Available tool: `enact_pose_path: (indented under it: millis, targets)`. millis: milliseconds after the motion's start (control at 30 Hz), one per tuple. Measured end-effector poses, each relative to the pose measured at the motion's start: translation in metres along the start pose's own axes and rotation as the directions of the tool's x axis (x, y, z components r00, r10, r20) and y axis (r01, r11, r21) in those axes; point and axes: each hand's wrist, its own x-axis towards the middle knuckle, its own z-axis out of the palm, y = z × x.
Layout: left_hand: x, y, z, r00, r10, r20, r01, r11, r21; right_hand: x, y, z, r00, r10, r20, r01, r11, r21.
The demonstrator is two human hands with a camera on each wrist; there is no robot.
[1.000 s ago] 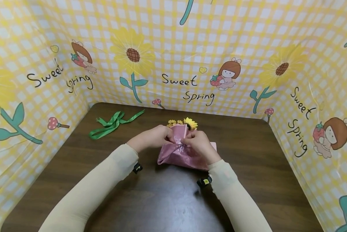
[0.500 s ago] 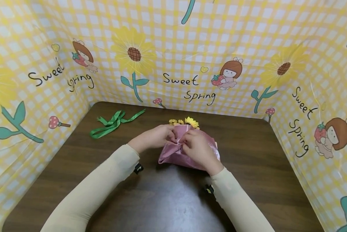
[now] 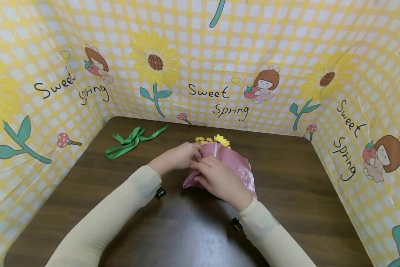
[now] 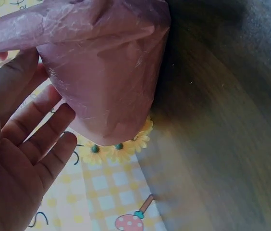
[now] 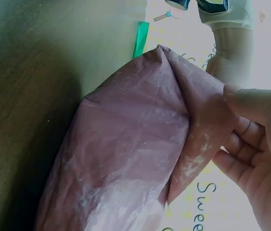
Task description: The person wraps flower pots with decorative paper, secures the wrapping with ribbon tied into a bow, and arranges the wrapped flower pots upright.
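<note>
Pink wrapping paper [image 3: 235, 163] surrounds a small bunch of yellow flowers [image 3: 222, 141] in the middle of the table, their heads showing past its far edge. My left hand [image 3: 183, 155] pinches the paper at its left side; in the left wrist view its thumb lies against the folded flap and the other fingers spread below. From the right, my right hand [image 3: 221, 181] reaches across the bundle. The right wrist view has its thumb and fingers pinching a folded corner of the wrapping paper [image 5: 130, 134]. Both hands hide much of the fold.
A loose green ribbon [image 3: 130, 142] lies at the back left of the brown wooden table [image 3: 186, 233]. Yellow checked cloth [image 3: 203, 66] with printed flowers and figures stands round the back and sides.
My right hand has moved left across the bundle, carrying the right side of the paper over the front. My left hand has stayed nearly in place.
</note>
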Motion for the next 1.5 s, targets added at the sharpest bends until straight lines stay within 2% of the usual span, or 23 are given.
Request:
enact_pose_path:
  millis: [133,300,433,533,600,767,967,1067,1133,1167,1233,1267,1333,1400,1433,1467,1500]
  targets:
    - [0.000,0.003,-0.001,1.000,-0.006,0.012,0.005,1.000,0.024,0.001,-0.005,0.000,0.996,-0.092,-0.005,0.091,0.994,-0.060]
    - [-0.001,0.003,0.000,1.000,-0.002,0.000,0.002,0.999,0.045,-0.003,-0.005,0.003,0.980,-0.200,-0.001,0.198,0.971,-0.133]
    - [-0.003,0.002,0.000,1.000,0.010,-0.006,-0.009,0.999,0.048,-0.008,-0.002,0.007,0.978,-0.205,0.028,0.207,0.972,-0.114]
    - [-0.003,0.002,0.000,1.000,0.025,-0.001,-0.025,0.998,0.052,-0.011,-0.003,0.010,0.976,-0.205,0.071,0.214,0.963,-0.162]
    - [-0.003,0.003,-0.001,1.000,0.024,0.001,-0.024,0.998,0.055,-0.011,-0.007,0.014,0.968,-0.222,0.113,0.244,0.938,-0.246]
    - [-0.005,0.005,-0.003,1.000,0.002,0.013,-0.003,0.998,0.058,-0.007,-0.021,0.024,0.938,-0.275,0.213,0.345,0.819,-0.459]
    - [-0.006,0.009,-0.002,1.000,0.018,-0.004,-0.018,0.997,0.073,-0.001,-0.029,0.029,0.911,-0.310,0.271,0.412,0.706,-0.576]
    - [-0.007,0.009,0.000,0.999,0.031,-0.024,-0.029,0.996,0.085,-0.001,-0.028,0.029,0.894,-0.340,0.293,0.449,0.669,-0.592]
    - [-0.008,0.009,0.002,0.999,0.029,-0.030,-0.026,0.995,0.095,-0.002,-0.028,0.028,0.889,-0.341,0.304,0.457,0.667,-0.589]
    - [-0.008,0.009,0.002,0.999,0.025,-0.032,-0.021,0.995,0.100,-0.003,-0.027,0.028,0.890,-0.336,0.310,0.457,0.668,-0.588]
    - [-0.010,0.011,0.003,0.999,0.010,-0.034,-0.006,0.995,0.103,-0.004,-0.028,0.026,0.895,-0.310,0.320,0.443,0.699,-0.562]
    - [-0.011,0.012,0.003,0.999,-0.002,-0.033,0.005,0.995,0.104,-0.004,-0.028,0.025,0.903,-0.289,0.319,0.423,0.729,-0.538]
    - [-0.013,0.015,0.003,0.999,-0.028,-0.041,0.032,0.994,0.101,-0.003,-0.028,0.021,0.926,-0.226,0.302,0.347,0.822,-0.451]
    - [-0.015,0.018,0.003,0.998,-0.049,-0.050,0.053,0.995,0.086,-0.001,-0.026,0.015,0.952,-0.130,0.277,0.208,0.939,-0.275]
    - [-0.016,0.019,0.004,0.997,-0.057,-0.053,0.061,0.995,0.078,0.000,-0.024,0.011,0.963,-0.069,0.261,0.116,0.979,-0.170]
    - [-0.016,0.020,0.005,0.997,-0.061,-0.057,0.065,0.995,0.074,0.000,-0.021,0.008,0.972,0.000,0.234,0.018,0.997,-0.076]
    - [-0.016,0.021,0.007,0.996,-0.061,-0.062,0.066,0.995,0.071,0.000,-0.017,0.006,0.976,0.080,0.204,-0.080,0.997,-0.006]
